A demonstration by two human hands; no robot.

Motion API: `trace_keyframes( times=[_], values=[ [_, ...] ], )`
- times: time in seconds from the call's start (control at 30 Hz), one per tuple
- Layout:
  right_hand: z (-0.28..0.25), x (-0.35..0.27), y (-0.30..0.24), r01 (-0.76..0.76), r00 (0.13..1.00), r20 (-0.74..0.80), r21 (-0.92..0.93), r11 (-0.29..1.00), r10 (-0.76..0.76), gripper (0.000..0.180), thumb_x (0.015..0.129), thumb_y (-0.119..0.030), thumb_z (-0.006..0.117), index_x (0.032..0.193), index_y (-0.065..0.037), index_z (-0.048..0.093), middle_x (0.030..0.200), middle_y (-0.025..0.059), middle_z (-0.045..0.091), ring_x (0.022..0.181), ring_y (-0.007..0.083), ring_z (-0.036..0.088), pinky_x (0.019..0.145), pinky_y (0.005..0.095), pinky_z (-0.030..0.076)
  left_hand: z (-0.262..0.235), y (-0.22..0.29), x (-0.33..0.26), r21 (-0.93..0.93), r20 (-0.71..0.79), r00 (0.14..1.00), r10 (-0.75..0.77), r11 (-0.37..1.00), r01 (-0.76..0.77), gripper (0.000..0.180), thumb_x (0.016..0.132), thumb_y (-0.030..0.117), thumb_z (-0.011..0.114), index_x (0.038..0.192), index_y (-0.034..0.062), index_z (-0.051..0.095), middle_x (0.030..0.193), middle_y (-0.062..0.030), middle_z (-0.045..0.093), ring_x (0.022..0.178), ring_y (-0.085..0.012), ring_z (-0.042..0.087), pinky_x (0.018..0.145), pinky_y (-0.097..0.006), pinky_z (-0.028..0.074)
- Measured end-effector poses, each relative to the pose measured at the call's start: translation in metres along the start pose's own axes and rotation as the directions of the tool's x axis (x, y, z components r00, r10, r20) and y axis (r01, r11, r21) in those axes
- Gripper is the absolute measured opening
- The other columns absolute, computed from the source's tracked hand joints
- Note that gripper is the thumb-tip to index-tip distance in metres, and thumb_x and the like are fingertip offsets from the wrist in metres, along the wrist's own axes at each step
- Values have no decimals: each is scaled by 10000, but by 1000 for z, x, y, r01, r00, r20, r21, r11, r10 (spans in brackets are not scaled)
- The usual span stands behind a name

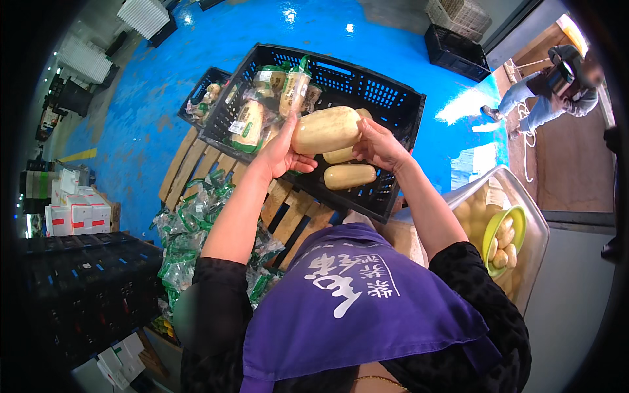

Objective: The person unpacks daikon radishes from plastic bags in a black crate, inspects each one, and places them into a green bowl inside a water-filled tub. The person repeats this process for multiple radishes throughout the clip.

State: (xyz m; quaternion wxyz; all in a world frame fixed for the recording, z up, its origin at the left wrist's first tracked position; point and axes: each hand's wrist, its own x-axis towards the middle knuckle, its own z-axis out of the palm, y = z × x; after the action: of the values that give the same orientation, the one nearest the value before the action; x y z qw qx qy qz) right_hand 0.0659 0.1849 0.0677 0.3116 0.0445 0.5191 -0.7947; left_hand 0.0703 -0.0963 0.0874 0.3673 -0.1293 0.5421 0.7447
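Observation:
A large pale lotus root section [325, 129] is held up between both hands above a black plastic crate [393, 105]. My left hand [283, 149] grips its left end and my right hand [379, 144] grips its right end. Two more pale root pieces [349, 175] lie on the crate's floor just below. At the crate's far left corner stand several bagged roots with green labels [262, 111].
The crate rests on a wooden pallet [196, 167] on a blue floor. Green-trimmed empty bags [190, 223] pile at the left. A clear tub [524, 216] with a yellow bowl of roots [504, 239] sits right. Black crates [85, 281] stack at lower left. A person [557, 88] crouches at the far right.

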Motion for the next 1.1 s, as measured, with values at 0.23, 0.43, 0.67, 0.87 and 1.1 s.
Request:
trace_keyframes(
  times=[0.23, 0.43, 0.67, 0.87, 1.1],
  values=[
    [-1, 14, 12, -46, 999, -2, -37, 998, 46, 472, 1051, -524, 439, 1279, -131, 567, 893, 83, 688, 741, 133, 634, 649, 299, 541, 17, 1, -7, -48, -132, 967, 216, 973, -224, 665, 968, 623, 507, 1325, 62, 528, 1050, -159, 689, 715, -287, 719, 522, -317, 607],
    [5, 9, 2, -37, 999, 17, -105, 994, 39, 524, 1046, -519, 451, 1414, -147, 472, 1189, 93, 640, 907, 216, 675, 741, 348, 571, -1, -10, -3, -281, -65, 997, 41, 958, -58, 583, 1016, 547, 409, 1255, 37, 559, 892, -153, 701, 545, -275, 670, 376, -267, 493],
    [-1, -5, 5, 63, 987, 141, 95, 993, -76, 749, 936, -432, 681, 1541, -196, 307, 1441, 100, 497, 1236, 320, 576, 895, 509, 568, 29, -4, -3, -24, -104, 987, 127, 991, -130, 494, 1054, 455, 376, 1237, 36, 564, 908, -145, 697, 557, -244, 670, 392, -274, 484],
    [-41, -30, 19, 226, 971, -163, 371, 901, -176, 720, 833, -315, 800, 1439, -214, 423, 1352, 99, 515, 1196, 330, 587, 837, 521, 599, 35, -7, 19, 225, -177, 934, 310, 937, -268, 301, 1037, 292, 533, 1211, 53, 586, 901, -103, 680, 599, -176, 664, 456, -260, 493],
    [-154, -161, 4, 742, 584, -688, 235, 628, -432, 519, 901, -294, 733, 1313, -185, 435, 1290, 144, 493, 1139, 363, 544, 759, 530, 594, -33, -87, 54, 927, -164, 896, 413, 376, -3, 166, 988, 194, 593, 1019, 34, 628, 822, -95, 657, 662, -207, 640, 628, -364, 529]
  ],
)
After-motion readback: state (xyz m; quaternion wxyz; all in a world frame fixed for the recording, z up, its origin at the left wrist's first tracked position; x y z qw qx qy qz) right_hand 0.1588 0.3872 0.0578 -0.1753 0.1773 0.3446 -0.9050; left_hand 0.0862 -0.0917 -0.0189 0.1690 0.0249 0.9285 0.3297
